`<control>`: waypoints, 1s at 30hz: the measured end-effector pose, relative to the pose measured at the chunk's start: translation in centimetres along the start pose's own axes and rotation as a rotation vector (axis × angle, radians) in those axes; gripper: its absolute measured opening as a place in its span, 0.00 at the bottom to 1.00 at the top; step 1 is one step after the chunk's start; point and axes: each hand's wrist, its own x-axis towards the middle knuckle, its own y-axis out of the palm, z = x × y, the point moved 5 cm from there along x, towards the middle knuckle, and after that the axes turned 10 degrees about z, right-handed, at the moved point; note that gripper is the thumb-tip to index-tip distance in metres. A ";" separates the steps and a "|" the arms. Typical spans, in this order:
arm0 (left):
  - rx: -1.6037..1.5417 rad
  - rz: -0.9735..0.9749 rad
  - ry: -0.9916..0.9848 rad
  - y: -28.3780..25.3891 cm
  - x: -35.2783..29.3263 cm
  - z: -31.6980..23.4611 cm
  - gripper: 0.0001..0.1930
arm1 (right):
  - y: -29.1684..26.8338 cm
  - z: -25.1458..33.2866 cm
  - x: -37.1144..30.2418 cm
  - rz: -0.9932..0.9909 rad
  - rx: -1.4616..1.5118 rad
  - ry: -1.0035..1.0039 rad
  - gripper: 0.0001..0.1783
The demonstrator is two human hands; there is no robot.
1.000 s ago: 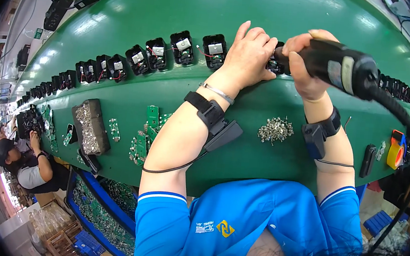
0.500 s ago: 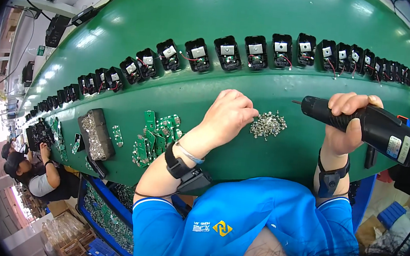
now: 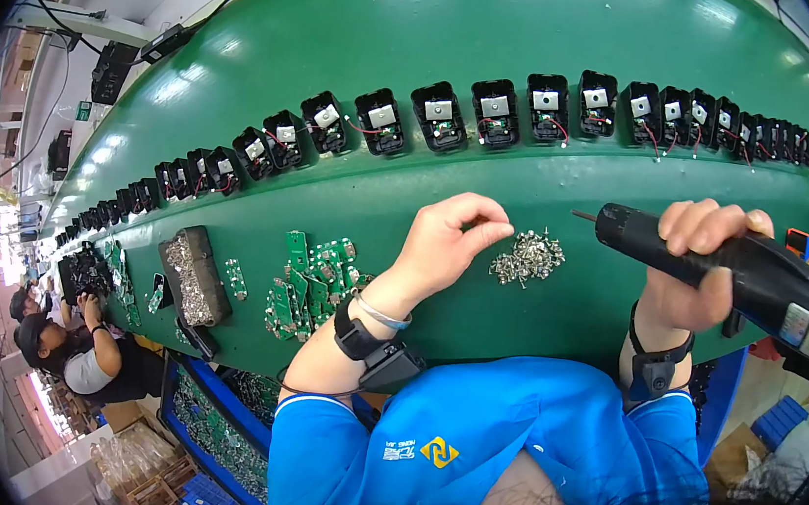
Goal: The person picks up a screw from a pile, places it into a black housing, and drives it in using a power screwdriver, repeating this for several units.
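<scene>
Gripping the black power screwdriver (image 3: 767, 279) mid-body — likely hefty, rigid, best held there — is the right hand (image 3: 687, 300); left hand (image 3: 445, 242) pinched beside loose screws (image 3: 528, 258), contents unclear.

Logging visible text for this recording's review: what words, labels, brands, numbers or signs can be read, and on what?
I don't copy printed wording, only where it stands:
Blue shirt: white lettering beside a yellow emblem; partly legible.
Black power screwdriver in the right hand: pale label, print too small to read.
Green-and-white panel, left background: any print too small.
</scene>
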 end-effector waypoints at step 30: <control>-1.065 0.199 0.001 6.2 2.3 -0.7 0.13 | 0.4 1.5 1.3 -0.016 0.203 -0.084 0.28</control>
